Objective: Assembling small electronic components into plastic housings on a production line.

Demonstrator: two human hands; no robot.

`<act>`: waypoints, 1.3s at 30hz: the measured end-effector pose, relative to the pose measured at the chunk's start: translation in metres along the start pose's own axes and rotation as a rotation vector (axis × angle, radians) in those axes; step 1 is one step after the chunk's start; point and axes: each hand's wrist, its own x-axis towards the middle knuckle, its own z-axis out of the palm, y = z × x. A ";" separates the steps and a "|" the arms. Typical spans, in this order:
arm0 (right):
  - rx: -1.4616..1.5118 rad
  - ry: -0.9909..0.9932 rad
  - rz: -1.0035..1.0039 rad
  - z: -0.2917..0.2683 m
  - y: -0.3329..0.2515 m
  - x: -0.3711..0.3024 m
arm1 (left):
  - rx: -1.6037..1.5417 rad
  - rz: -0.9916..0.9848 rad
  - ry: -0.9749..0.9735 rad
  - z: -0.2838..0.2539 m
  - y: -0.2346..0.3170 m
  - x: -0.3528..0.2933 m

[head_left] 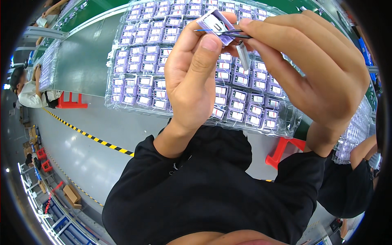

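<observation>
Between the thumb and fingers of my left hand [192, 73], a small purple plastic housing [215, 25] with a pale inner face is held up and tilted. My right hand [310, 61] pinches a pair of black tweezers [237, 33], whose tips reach the housing's lower right side. A thin blue wire [203, 30] crosses the housing towards my left fingers. Just below the tweezers hangs a narrow silvery piece [243, 56]; what it is fixed to is hidden. Beneath both hands, clear plastic trays [141, 107] hold rows of similar purple housings with white faces [145, 90].
A green work surface [81, 65] stretches left of the trays. One person [30, 92] sits at the far left, another person's dark sleeve [347, 188] is close on my right. Red stools [71, 100] stand by the bench, and black-and-yellow tape [87, 134] marks the grey floor.
</observation>
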 end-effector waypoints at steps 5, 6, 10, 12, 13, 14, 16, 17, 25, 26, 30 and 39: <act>-0.056 0.021 0.004 0.000 -0.006 -0.003 | -0.076 0.025 0.103 0.005 0.000 0.000; -0.069 0.025 0.005 0.000 -0.007 -0.003 | -0.052 0.040 0.116 0.005 -0.001 0.000; -0.115 0.043 0.008 0.002 -0.013 -0.001 | -0.046 0.060 0.117 0.005 0.000 -0.001; -0.138 0.054 0.009 -0.003 -0.017 -0.003 | -0.047 0.062 0.097 0.004 0.000 -0.002; -0.149 0.059 0.010 0.001 -0.019 -0.002 | -0.047 0.064 0.096 0.004 -0.001 -0.001; -0.161 0.064 0.011 0.001 -0.019 -0.002 | -0.071 0.059 0.098 0.005 -0.001 -0.001; -0.176 0.075 0.009 0.004 -0.021 0.000 | -0.087 0.057 0.106 0.005 -0.001 -0.001; -0.183 0.081 0.008 0.005 -0.021 -0.002 | -0.085 0.054 0.105 0.004 0.000 -0.002; -0.265 0.105 0.037 0.006 -0.025 -0.013 | -0.066 0.057 0.080 0.006 -0.003 -0.001; -0.274 0.107 0.042 0.005 -0.025 -0.015 | -0.070 0.059 0.073 0.006 -0.003 -0.001; -0.315 0.111 0.056 0.007 -0.029 -0.019 | -0.079 0.027 0.079 0.009 -0.003 0.000; -0.410 0.134 0.065 0.012 -0.037 -0.021 | -0.057 0.017 0.042 0.006 -0.003 -0.002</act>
